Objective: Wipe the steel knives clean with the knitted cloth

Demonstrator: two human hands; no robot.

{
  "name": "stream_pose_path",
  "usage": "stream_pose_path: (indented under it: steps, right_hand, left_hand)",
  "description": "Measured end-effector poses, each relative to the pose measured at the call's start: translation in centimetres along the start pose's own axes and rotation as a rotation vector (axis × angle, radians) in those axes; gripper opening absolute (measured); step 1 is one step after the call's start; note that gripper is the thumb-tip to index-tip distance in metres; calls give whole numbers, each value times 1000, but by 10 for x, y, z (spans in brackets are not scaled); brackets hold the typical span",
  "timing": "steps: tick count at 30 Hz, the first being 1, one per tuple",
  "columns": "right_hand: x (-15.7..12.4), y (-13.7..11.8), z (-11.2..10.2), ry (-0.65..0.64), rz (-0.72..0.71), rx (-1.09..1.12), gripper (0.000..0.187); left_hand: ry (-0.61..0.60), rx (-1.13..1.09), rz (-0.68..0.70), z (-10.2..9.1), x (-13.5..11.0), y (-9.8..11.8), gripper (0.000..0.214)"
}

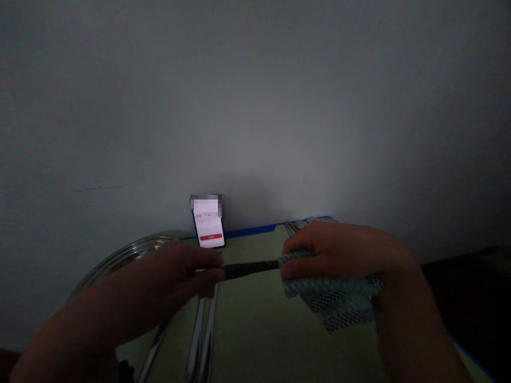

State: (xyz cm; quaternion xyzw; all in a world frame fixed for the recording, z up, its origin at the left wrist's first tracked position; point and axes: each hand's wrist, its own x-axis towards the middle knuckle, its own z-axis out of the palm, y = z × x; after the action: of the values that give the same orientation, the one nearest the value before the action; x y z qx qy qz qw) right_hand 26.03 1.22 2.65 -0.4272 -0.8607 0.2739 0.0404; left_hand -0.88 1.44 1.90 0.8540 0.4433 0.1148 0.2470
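Metal utensil (251, 269) nearly level between hands, above green tabletop (251, 324); left hand (189, 268) pinching one end; right hand (319, 247) pinching patterned cloth (339, 303) where utensil's other end disappears; utensil likely light, stiff, slippery if damp, best held firmly by its end; cloth looks soft, bunches easily.

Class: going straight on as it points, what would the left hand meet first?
Along the utensil it holds, the left hand would likely meet the cloth in the right hand; depth is uncertain.
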Motion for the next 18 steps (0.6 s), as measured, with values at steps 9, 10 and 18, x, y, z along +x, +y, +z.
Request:
stream_pose_path:
  steps: [9,10,18]
  right_hand:
    - [0,-1,-1,17,-17,-16,40]
    - [-2,1,-1,26,-1,0,39]
    - [-11,14,0,90,-38,214,34]
  left_hand:
    - [-185,22,12,23,28,30,32]
    - [-194,8,18,22,28,27,31]
    - [-167,-99,25,6,19,-1,33]
